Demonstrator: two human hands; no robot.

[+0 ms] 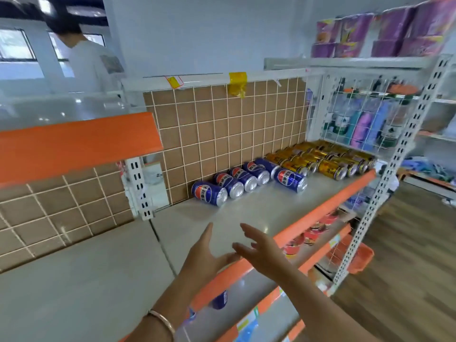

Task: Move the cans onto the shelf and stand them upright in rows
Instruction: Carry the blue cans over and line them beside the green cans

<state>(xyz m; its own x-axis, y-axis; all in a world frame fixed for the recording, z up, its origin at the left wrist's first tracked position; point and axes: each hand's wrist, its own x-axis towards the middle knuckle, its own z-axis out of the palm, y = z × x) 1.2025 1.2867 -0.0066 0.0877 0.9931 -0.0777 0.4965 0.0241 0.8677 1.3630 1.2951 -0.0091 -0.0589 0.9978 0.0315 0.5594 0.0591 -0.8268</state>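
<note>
Blue cans (246, 181) lie on their sides in a row at the far side of the shelf (246, 213), against the tiled wall (222, 124). Gold cans (328, 160) lie on their sides to their right. Near the shelf's orange front edge (333, 201), the left hand (204, 255) and right hand (261, 253) hover with fingers spread, holding nothing.

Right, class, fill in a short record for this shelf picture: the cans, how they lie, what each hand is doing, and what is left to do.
blue cans: on their sides on the shelf, by the tiled wall
gold cans: on their sides, packed together, further right
left hand: open, empty, over the shelf's front edge
right hand: open, empty, beside the left hand
upright cans: none seen
left to do: stand every can upright in rows
</note>
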